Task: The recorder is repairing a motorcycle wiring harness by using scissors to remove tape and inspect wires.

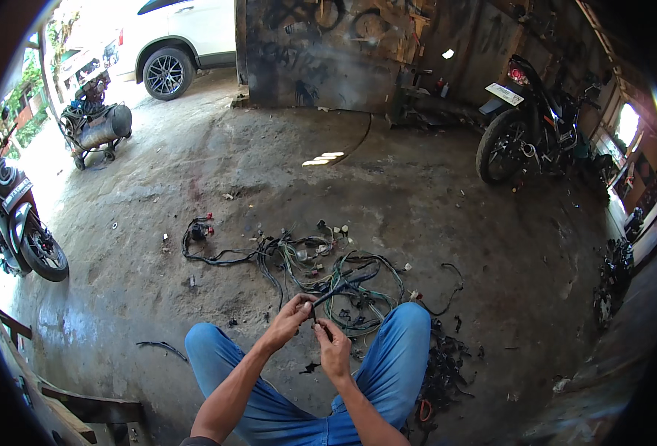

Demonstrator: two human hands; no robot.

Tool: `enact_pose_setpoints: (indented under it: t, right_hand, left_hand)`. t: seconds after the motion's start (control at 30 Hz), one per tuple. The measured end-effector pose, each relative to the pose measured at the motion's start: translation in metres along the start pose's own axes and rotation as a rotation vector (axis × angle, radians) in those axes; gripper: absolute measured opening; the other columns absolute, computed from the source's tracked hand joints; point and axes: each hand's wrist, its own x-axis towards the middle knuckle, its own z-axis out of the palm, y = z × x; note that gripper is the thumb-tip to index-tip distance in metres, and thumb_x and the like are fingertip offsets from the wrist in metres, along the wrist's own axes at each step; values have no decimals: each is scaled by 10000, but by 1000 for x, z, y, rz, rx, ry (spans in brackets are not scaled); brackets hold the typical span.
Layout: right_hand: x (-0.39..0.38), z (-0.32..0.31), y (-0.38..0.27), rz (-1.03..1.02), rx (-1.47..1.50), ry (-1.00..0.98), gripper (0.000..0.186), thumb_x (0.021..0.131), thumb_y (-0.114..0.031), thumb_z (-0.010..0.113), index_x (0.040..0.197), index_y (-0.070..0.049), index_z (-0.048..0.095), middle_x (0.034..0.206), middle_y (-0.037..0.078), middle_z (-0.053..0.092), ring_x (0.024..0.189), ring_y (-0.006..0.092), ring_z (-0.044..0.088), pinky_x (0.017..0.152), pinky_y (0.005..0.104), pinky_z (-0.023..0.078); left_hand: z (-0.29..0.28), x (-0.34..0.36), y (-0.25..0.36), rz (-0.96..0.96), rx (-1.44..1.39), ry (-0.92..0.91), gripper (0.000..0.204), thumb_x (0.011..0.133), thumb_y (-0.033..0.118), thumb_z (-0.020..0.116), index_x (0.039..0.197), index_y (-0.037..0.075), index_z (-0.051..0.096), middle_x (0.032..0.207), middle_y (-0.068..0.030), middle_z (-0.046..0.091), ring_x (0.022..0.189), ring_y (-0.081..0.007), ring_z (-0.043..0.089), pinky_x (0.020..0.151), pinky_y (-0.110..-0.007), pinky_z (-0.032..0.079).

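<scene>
A tangled wiring harness, with black, green and pale wires and several small connectors, lies on the floor beyond my knees. One black-wrapped section rises toward my hands. My left hand is closed round the near end of that section, thumb on top. Close beside it, slightly lower and to the right, my right hand pinches a short dark strip that meets the harness between the hands. Whether the strip is tape or part of the wrapping is too small to tell.
Black scraps and orange-handled scissors or pliers lie by my right knee. A loose black cable is at left. Motorcycles stand at left and far right. An air compressor and white car are behind.
</scene>
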Motion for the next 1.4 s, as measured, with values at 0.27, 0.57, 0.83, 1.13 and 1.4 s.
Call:
enact_pose_setpoints:
  t: [0.27, 0.57, 0.83, 1.13, 1.4]
  right_hand:
    - [70, -45, -61, -48, -160, -188, 218, 954, -186, 693, 1048, 3, 748, 752, 102, 679, 664, 118, 593, 628, 327, 478]
    - [173, -73, -80, -403, -571, -500, 168, 802, -260, 836, 929, -150, 827, 829, 92, 675, 815, 282, 672, 739, 410, 516]
    - [179, -71, -119, -835, -1028, -514, 363, 767, -393, 862, 991, -113, 805, 959, 57, 628, 1059, 274, 560, 905, 379, 482]
    - [12, -30, -41, 140, -204, -573, 356, 972, -207, 699, 1274, -26, 642, 1335, 220, 604, 1206, 352, 630, 1025, 425, 494]
    - [18, -5, 48, -96, -97, -336, 539, 1036, -207, 647, 1488, -15, 423, 1352, 150, 604, 1064, 232, 679, 894, 333, 529]
  left_hand:
    - [7, -12, -4, 420, 532, 50, 195, 1045, 198, 600, 1133, 25, 617, 877, -131, 631, 877, -221, 613, 783, -365, 471]
    - [10, -36, 32, 632, 825, 115, 312, 942, 224, 735, 1217, 102, 652, 933, -154, 729, 871, -318, 710, 749, -422, 546]
    - [12, -27, 17, 420, 821, 61, 231, 953, 219, 718, 1093, 41, 667, 938, -175, 734, 860, -361, 707, 732, -442, 534]
    - [3, -10, 16, 180, 473, 139, 441, 986, 415, 672, 1040, -21, 705, 874, -110, 727, 788, -160, 631, 700, -341, 484]
    - [6, -23, 30, 16, 150, -83, 444, 1047, 437, 593, 1196, 40, 723, 939, -12, 706, 853, -83, 566, 765, -300, 466]
